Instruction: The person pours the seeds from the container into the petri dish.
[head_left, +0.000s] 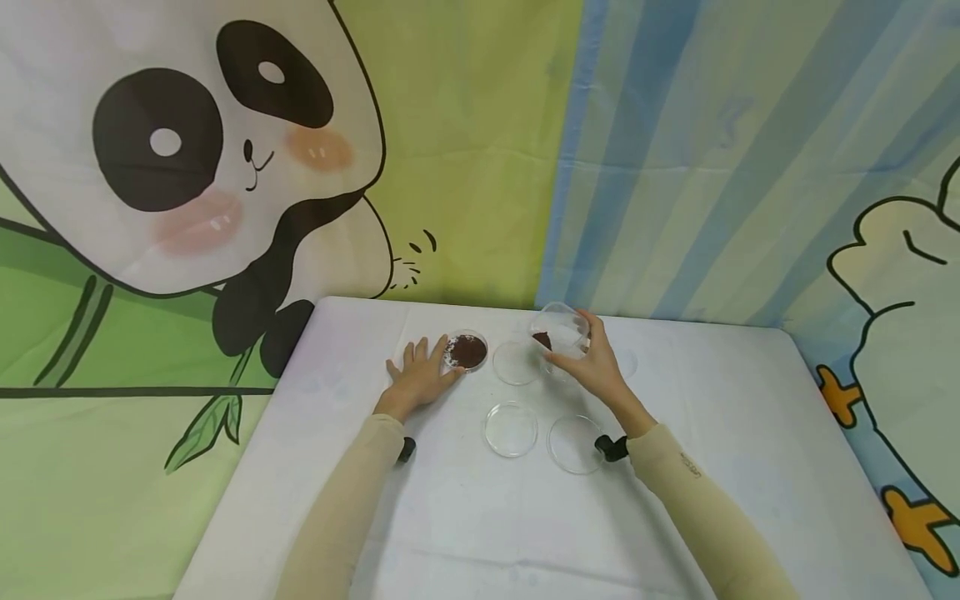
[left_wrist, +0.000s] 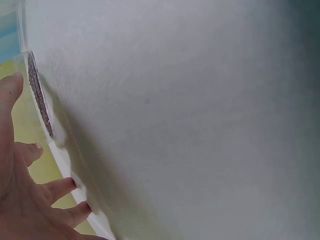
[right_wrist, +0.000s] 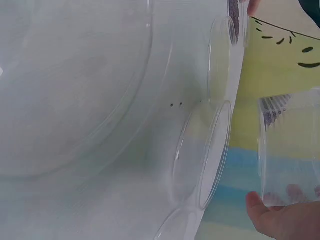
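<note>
A petri dish (head_left: 471, 352) of dark brown granules lies near the far edge of the table. Around its left and near rim are the thumb and index finger of my left hand (head_left: 420, 379), the other fingers spread on the cloth. Raised to the right, my right hand (head_left: 596, 367) grips a clear plastic container (right_wrist: 295, 150) by its side and holds it tilted. Some brown granules (head_left: 542, 340) have gathered in one corner of it. In the left wrist view the granule dish (left_wrist: 40, 95) appears edge-on beside the left thumb.
Several clear, shallow dishes stand on the white table (head_left: 480, 533), among them a middle dish (head_left: 516, 363), a near-left dish (head_left: 512, 429) and a near-right dish (head_left: 576, 444). A few dark specks (right_wrist: 176, 104) dot the cloth. A printed curtain (head_left: 480, 167) hangs behind the table.
</note>
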